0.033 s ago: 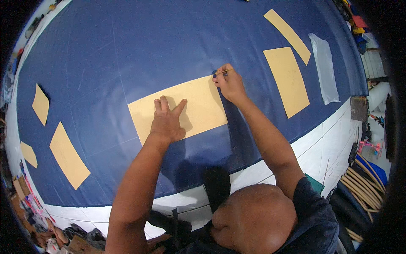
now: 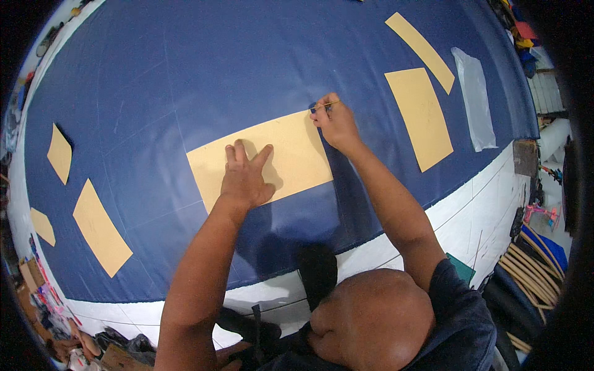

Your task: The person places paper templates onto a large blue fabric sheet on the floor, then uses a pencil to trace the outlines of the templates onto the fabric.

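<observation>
A rectangular yellow card sheet (image 2: 291, 151) lies flat on a wide dark-blue sheet of material (image 2: 136, 123). My left hand (image 2: 246, 176) presses on the card's left half, fingers spread and palm down. At the card's far right corner, my right hand (image 2: 334, 120) is closed around a thin yellowish pen-like stick (image 2: 333, 103). The stick's tip meets the corner area, where a small dark-blue spot shows by the fingertips; what that is I cannot make out. Faint pale lines run across the blue material left of the card.
More yellow card pieces lie about: a large one (image 2: 421, 117) and a curved strip (image 2: 422, 52) at right, several at left, including a long one (image 2: 102, 226). A pale plastic strip (image 2: 475, 99) lies at far right. White tiled floor (image 2: 461, 191) borders the material; tan rods (image 2: 526, 275) sit lower right.
</observation>
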Tool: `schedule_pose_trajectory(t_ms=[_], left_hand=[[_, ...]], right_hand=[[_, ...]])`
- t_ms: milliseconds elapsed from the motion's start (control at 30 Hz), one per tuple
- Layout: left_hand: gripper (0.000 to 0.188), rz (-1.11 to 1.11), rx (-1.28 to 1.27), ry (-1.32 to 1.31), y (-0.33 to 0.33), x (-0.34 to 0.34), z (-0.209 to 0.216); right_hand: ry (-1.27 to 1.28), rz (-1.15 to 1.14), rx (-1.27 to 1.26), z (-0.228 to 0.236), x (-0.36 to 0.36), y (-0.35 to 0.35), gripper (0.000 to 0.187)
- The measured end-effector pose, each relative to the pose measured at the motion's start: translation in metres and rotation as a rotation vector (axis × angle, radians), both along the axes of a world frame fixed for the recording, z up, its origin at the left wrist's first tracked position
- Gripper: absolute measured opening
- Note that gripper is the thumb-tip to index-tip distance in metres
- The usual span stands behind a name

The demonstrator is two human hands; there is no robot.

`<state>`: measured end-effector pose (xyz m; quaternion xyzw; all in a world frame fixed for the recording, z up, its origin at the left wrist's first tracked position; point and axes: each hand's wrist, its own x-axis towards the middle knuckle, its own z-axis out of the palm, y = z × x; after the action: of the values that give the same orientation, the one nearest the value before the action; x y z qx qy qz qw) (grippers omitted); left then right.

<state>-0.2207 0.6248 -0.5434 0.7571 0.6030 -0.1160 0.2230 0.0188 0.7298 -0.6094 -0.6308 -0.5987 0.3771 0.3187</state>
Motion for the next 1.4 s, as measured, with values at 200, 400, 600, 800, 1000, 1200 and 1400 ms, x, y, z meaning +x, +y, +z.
schedule_pose_trajectory(t_ms=[200,400,600,800,1000,1200,1400], left_hand=[[0.09,0.017,0.109,0.117,-0.005,0.026,-0.012],[0.091,0.011,0.051,0.145,-0.001,0.038,0.0],[0.094,-0.187,0.08,0.28,0.013,0.05,0.001],[0.101,-0.277,0.071,0.034,0.026,0.059,-0.022],[0.101,-0.366,0.059,0.121,0.025,0.07,-0.022],[0.09,-0.355,0.008,0.14,0.028,0.073,-0.015],[0.077,-0.355,-0.113,0.196,0.033,0.078,0.0]], right_hand=[[-0.139,0.031,0.013,0.003,0.0,0.0,0.022],[-0.192,0.124,0.134,0.014,-0.003,-0.005,0.017],[-0.274,0.194,0.186,0.02,-0.002,-0.008,0.015],[-0.352,0.304,0.235,0.024,0.003,-0.009,0.015],[-0.421,0.389,0.155,0.034,0.017,-0.036,0.016],[-0.481,0.514,0.08,0.04,0.04,-0.086,0.016],[-0.487,0.597,-0.026,0.058,0.053,-0.122,0.015]])
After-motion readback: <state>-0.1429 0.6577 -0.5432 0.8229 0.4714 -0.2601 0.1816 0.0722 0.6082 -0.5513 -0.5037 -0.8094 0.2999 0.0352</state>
